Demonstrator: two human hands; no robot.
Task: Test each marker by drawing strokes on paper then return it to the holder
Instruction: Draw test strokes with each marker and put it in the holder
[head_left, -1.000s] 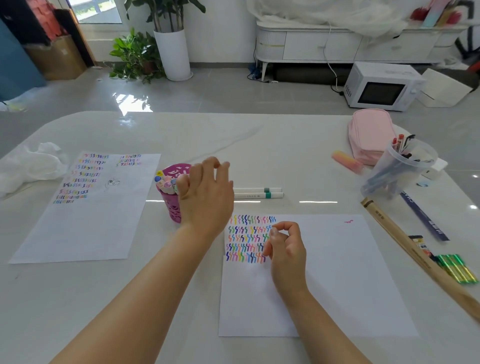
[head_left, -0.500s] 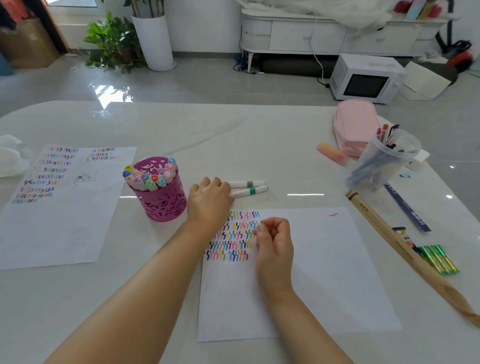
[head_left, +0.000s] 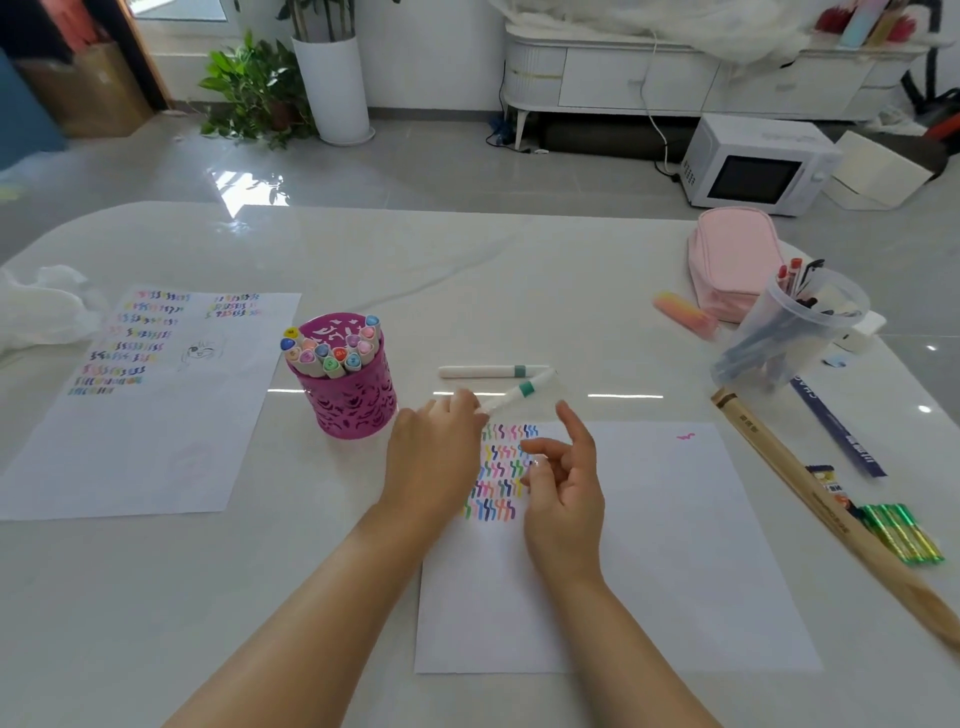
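left hand (head_left: 436, 457) grips the near end of a white marker (head_left: 511, 397), tilted up just beyond the paper (head_left: 649, 545). right hand (head_left: 563, 480) hovers beside it, fingers loosely spread, holding nothing. this looks like the pick-up; next likely needs uncapping, then strokes. holder (head_left: 348, 400) stands just left.

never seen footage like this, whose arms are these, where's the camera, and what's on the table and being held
No machine here: a person wears one camera on the head, so the single view looks down at their own bare arms. The left hand pinches a white marker with a green band in its fingers, near the paper bearing coloured test strokes. The right hand is open beside it and seems to hold nothing. A second marker lies on the white table, and a purple holder full of markers stands to the left. Another marked sheet lies farther left.
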